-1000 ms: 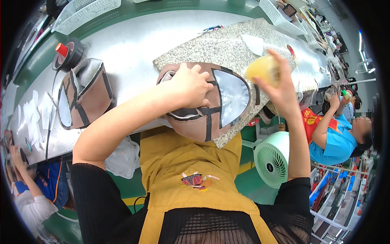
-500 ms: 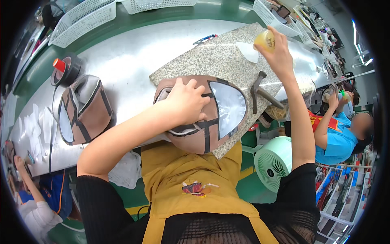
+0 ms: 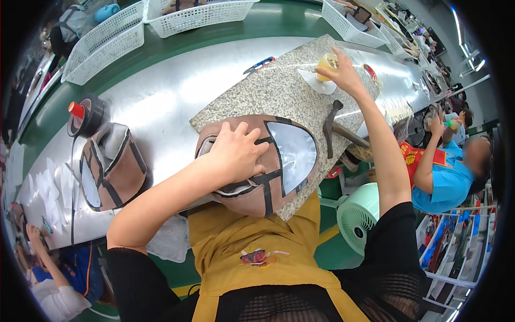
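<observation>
Brown sewn piece held down by the spread left hand, yellow jar grasped in the right.

The brown sewn piece (image 3: 271, 159) is laid on the speckled stone slab (image 3: 268, 94), its clear window turned to the right. The left hand (image 3: 238, 153) is placed palm down over it, fingers fanned apart; whether material is pinched beneath cannot be told, the thumb being hidden. The right arm is stretched forward, and the yellow jar (image 3: 326, 66) is clasped between thumb and fingers of the right hand (image 3: 346, 75), over a white sheet (image 3: 321, 87); whether the two are touching cannot be told. Dark marks too small to read are seen on the jar, and pale lettering on a co-worker's red apron (image 3: 412, 161).
</observation>
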Action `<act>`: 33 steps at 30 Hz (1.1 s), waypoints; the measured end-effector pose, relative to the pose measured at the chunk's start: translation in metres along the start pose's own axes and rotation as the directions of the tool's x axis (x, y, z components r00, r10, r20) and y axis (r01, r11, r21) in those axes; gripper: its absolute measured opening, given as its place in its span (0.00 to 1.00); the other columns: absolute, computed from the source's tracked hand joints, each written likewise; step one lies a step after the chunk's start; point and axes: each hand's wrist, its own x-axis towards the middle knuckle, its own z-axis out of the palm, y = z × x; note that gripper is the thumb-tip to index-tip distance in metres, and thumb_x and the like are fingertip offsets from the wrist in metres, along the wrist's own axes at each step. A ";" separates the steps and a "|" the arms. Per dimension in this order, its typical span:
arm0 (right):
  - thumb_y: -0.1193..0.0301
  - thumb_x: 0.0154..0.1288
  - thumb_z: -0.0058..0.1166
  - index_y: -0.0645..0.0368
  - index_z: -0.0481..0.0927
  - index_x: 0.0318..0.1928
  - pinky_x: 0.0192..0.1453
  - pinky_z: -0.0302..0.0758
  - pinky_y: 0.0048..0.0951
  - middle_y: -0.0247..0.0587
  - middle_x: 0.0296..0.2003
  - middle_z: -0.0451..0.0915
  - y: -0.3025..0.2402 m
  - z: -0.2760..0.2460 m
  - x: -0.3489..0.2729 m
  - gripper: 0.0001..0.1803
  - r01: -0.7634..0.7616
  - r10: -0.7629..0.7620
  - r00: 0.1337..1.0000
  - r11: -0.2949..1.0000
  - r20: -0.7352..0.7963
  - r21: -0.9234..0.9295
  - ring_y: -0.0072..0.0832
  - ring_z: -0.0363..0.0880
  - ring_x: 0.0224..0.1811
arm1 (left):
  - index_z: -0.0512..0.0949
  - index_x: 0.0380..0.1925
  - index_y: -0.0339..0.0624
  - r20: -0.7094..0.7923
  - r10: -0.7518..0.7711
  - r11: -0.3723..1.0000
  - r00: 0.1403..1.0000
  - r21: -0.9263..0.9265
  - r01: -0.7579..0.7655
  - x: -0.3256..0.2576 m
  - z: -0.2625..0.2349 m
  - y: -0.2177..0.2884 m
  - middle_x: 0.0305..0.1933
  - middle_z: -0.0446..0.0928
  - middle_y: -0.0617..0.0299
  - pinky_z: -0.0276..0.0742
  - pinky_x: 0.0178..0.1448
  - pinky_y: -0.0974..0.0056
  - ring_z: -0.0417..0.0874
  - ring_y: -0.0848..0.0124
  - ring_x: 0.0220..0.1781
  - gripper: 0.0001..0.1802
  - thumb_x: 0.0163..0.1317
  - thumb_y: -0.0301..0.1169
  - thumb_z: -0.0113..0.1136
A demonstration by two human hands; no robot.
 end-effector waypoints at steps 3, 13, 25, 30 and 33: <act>0.42 0.56 0.58 0.53 0.59 0.70 0.62 0.68 0.42 0.55 0.62 0.66 -0.012 -0.028 -0.013 0.47 0.025 -0.014 0.995 0.994 -0.101 0.107 0.46 0.70 0.61 | 0.74 0.57 0.55 -0.090 -0.008 1.000 0.996 -0.025 0.005 -0.002 0.006 -0.003 0.63 0.68 0.56 0.66 0.62 0.48 0.68 0.57 0.63 0.30 0.58 0.55 0.57; 0.64 0.60 0.61 0.54 0.77 0.53 0.52 0.73 0.34 0.43 0.40 0.80 -0.018 -0.039 -0.154 0.21 -0.111 0.015 0.964 0.929 0.265 0.353 0.37 0.78 0.47 | 0.74 0.55 0.47 -0.433 -0.066 0.922 0.899 -0.372 -0.111 -0.048 -0.041 -0.018 0.55 0.75 0.53 0.72 0.59 0.56 0.75 0.55 0.56 0.24 0.62 0.44 0.60; 0.69 0.66 0.55 0.57 0.77 0.53 0.53 0.73 0.30 0.37 0.46 0.77 -0.031 -0.043 -0.176 0.15 -0.013 0.072 0.992 0.881 -0.107 0.473 0.30 0.75 0.49 | 0.76 0.37 0.40 -0.361 -0.038 0.937 0.932 -0.336 -0.092 -0.135 -0.026 -0.006 0.44 0.79 0.63 0.63 0.71 0.55 0.79 0.66 0.51 0.09 0.59 0.30 0.62; 0.72 0.69 0.52 0.61 0.77 0.54 0.51 0.72 0.22 0.36 0.47 0.78 -0.059 -0.079 -0.219 0.15 -0.134 0.212 0.977 0.583 0.009 0.801 0.20 0.76 0.45 | 0.74 0.44 0.38 -0.415 -0.598 0.185 0.686 -0.904 -0.386 -0.112 -0.053 0.020 0.37 0.75 0.71 0.69 0.45 0.76 0.72 0.84 0.39 0.10 0.72 0.34 0.51; 0.73 0.69 0.51 0.63 0.77 0.53 0.49 0.71 0.19 0.35 0.46 0.79 -0.084 -0.085 -0.240 0.14 -0.100 0.164 0.986 0.482 0.023 0.870 0.17 0.75 0.44 | 0.74 0.44 0.40 -0.331 -0.693 -0.140 0.640 -0.810 -0.570 -0.093 -0.042 0.021 0.38 0.76 0.69 0.70 0.47 0.75 0.74 0.82 0.41 0.10 0.73 0.34 0.49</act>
